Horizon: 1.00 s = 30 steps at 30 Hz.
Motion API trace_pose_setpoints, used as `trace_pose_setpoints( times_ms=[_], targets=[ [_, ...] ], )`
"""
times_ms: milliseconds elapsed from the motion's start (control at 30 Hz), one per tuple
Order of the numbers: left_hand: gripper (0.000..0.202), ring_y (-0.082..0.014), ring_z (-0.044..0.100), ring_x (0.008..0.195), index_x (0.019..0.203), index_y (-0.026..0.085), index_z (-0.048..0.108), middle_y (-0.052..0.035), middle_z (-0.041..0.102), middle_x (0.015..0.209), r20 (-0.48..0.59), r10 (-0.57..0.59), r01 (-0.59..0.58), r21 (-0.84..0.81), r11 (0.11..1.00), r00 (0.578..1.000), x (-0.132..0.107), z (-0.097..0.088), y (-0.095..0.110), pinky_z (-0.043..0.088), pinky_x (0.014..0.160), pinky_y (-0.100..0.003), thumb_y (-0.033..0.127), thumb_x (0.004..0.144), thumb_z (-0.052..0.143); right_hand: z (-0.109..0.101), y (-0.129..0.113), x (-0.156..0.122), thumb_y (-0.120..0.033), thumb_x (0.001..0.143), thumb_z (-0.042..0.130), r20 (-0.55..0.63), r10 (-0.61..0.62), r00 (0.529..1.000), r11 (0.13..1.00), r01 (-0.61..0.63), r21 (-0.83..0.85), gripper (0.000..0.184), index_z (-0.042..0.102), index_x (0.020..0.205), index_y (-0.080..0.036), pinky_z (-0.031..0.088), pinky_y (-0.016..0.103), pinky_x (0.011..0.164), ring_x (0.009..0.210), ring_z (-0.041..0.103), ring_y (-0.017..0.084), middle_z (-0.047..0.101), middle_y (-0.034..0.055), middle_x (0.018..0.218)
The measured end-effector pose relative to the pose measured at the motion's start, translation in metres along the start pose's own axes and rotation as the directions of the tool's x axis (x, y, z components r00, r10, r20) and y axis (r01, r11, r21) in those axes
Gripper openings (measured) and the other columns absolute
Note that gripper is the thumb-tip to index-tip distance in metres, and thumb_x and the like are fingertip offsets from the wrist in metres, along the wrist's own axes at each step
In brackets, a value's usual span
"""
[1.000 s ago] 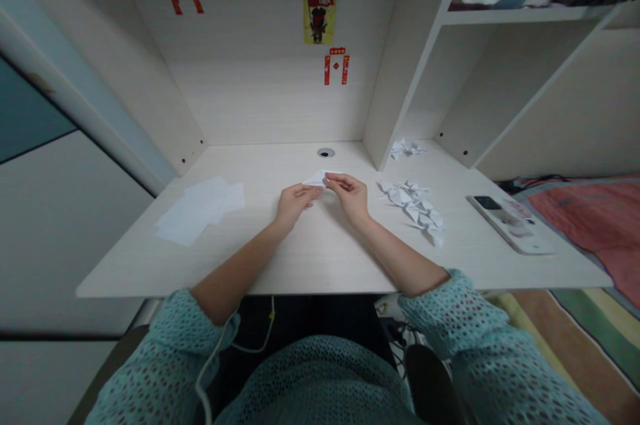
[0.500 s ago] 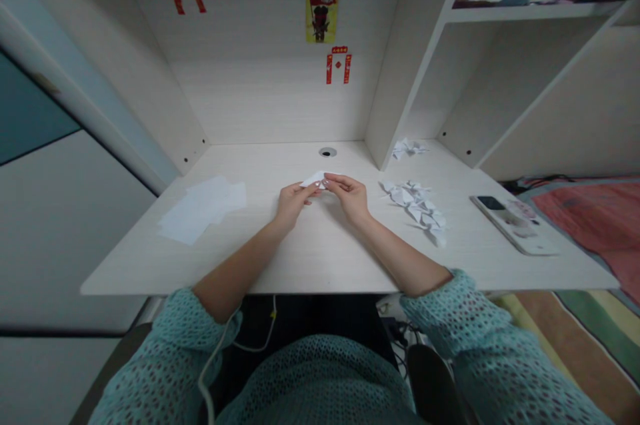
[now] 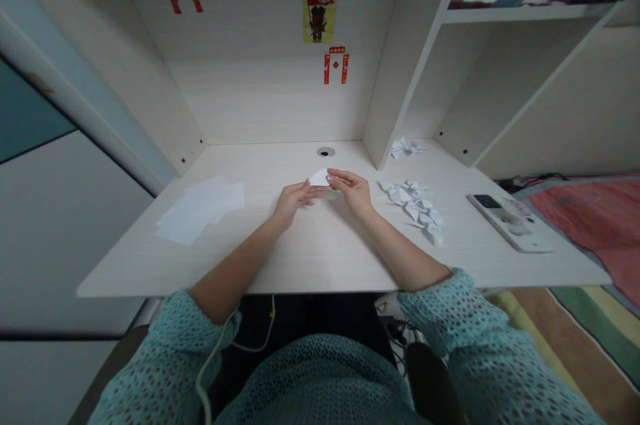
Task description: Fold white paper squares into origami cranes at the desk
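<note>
Both of my hands meet over the middle of the pale wooden desk (image 3: 320,258). My left hand (image 3: 293,200) and my right hand (image 3: 354,190) each pinch a small folded white paper piece (image 3: 319,177), held just above the desk surface between their fingertips. The fingers of both hands are curled onto the paper. My forearms are bare and the teal knit sleeves are pushed up near the desk's front edge.
Flat white paper sheets (image 3: 200,208) lie at the left. Several folded white paper figures (image 3: 415,205) lie at the right, with a few more (image 3: 406,147) in the shelf nook. A phone (image 3: 507,222) rests at far right. A cable hole (image 3: 325,152) sits behind my hands.
The folded paper has been turned and lifted slightly between my fingertips; my right hand has shifted a little up and away. The rest of the desk is unchanged.
</note>
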<state>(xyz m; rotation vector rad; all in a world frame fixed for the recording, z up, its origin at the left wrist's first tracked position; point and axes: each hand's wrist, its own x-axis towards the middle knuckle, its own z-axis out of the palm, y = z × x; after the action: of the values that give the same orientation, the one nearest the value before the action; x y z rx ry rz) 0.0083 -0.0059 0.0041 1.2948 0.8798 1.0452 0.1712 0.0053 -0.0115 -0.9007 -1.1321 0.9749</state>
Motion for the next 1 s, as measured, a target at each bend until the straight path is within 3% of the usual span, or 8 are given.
trace_pose_setpoints(
  times_ms=[233, 367, 500, 600, 700, 867, 1000],
  targets=[
    [0.059, -0.023, 0.065, 0.093, 0.104, 0.014, 0.062, -0.0172, 0.062, 0.117, 0.083, -0.006, 0.008, -0.027, 1.0, 0.997, -0.001, -0.004, 0.006, 0.044, 0.067, -0.026, 0.064, 0.077, 0.048, -0.005, 0.003, 0.005, -0.037, 0.065, 0.071, -0.014, -0.035, 0.999, 0.999, 0.035, -0.019, 0.031, 0.07, 0.091, -0.02, 0.047, 0.027, 0.065, 0.068, 0.061, 0.013, 0.072, 0.0036, 0.084],
    [0.065, -0.0213, 0.066, 0.084, 0.102, 0.014, 0.064, -0.0161, 0.067, 0.106, 0.004, -0.012, 0.012, 0.069, 0.998, 1.0, 0.0, -0.002, 0.003, 0.044, 0.063, -0.025, 0.07, 0.075, 0.043, -0.002, 0.0, 0.003, -0.037, 0.068, 0.069, 0.003, -0.082, 0.997, 0.996, 0.082, -0.04, 0.027, 0.07, 0.088, -0.02, 0.047, 0.027, 0.068, 0.069, 0.061, 0.014, 0.071, 0.0036, 0.082],
    [0.05, -0.0187, 0.065, 0.075, 0.088, 0.015, 0.068, -0.012, 0.071, 0.09, -0.061, 0.052, -0.037, 0.224, 0.974, 0.997, 0.001, 0.001, -0.002, 0.042, 0.061, -0.025, 0.06, 0.07, 0.06, 0.002, -0.004, -0.001, -0.039, 0.07, 0.066, 0.069, -0.126, 0.99, 0.982, 0.134, -0.135, 0.025, 0.069, 0.084, -0.019, 0.046, 0.027, 0.067, 0.068, 0.06, 0.014, 0.07, 0.0036, 0.08],
    [0.042, -0.0176, 0.063, 0.071, 0.079, 0.015, 0.069, -0.0091, 0.071, 0.08, -0.115, 0.076, -0.044, 0.257, 0.965, 0.99, 0.002, 0.001, -0.004, 0.04, 0.059, -0.025, 0.055, 0.067, 0.065, 0.003, -0.006, -0.002, -0.04, 0.068, 0.068, 0.101, -0.128, 0.987, 0.974, 0.144, -0.174, 0.025, 0.065, 0.081, -0.019, 0.045, 0.026, 0.063, 0.063, 0.059, 0.013, 0.066, 0.0006, 0.069],
    [0.039, -0.017, 0.062, 0.069, 0.078, 0.015, 0.069, -0.0077, 0.07, 0.077, -0.149, 0.089, -0.048, 0.259, 0.965, 0.985, 0.002, 0.002, -0.002, 0.038, 0.056, -0.024, 0.053, 0.068, 0.066, 0.005, -0.005, -0.004, -0.041, 0.065, 0.071, 0.085, -0.109, 0.99, 0.986, 0.119, -0.116, 0.03, 0.058, 0.082, -0.021, 0.044, 0.025, 0.061, 0.058, 0.057, 0.012, 0.06, -0.0038, 0.058],
    [0.037, -0.0181, 0.062, 0.072, 0.075, 0.016, 0.07, -0.0068, 0.071, 0.076, -0.177, 0.113, -0.066, 0.251, 0.966, 0.978, 0.0, 0.004, 0.0, 0.039, 0.059, -0.025, 0.051, 0.064, 0.068, 0.009, -0.001, -0.007, -0.045, 0.055, 0.076, 0.062, -0.03, 0.998, 1.0, 0.03, 0.005, 0.045, 0.047, 0.08, -0.023, 0.045, 0.026, 0.061, 0.059, 0.059, 0.013, 0.062, -0.0049, 0.062],
    [0.038, -0.0187, 0.064, 0.076, 0.078, 0.016, 0.072, -0.0087, 0.072, 0.083, -0.154, 0.059, -0.023, 0.227, 0.974, 0.986, 0.0, 0.003, -0.003, 0.039, 0.06, -0.025, 0.052, 0.065, 0.068, 0.008, 0.004, -0.006, -0.044, 0.056, 0.075, 0.016, 0.002, 1.0, 1.0, -0.003, 0.014, 0.045, 0.041, 0.075, -0.023, 0.042, 0.023, 0.057, 0.054, 0.057, 0.012, 0.06, -0.0068, 0.056]
  ],
)
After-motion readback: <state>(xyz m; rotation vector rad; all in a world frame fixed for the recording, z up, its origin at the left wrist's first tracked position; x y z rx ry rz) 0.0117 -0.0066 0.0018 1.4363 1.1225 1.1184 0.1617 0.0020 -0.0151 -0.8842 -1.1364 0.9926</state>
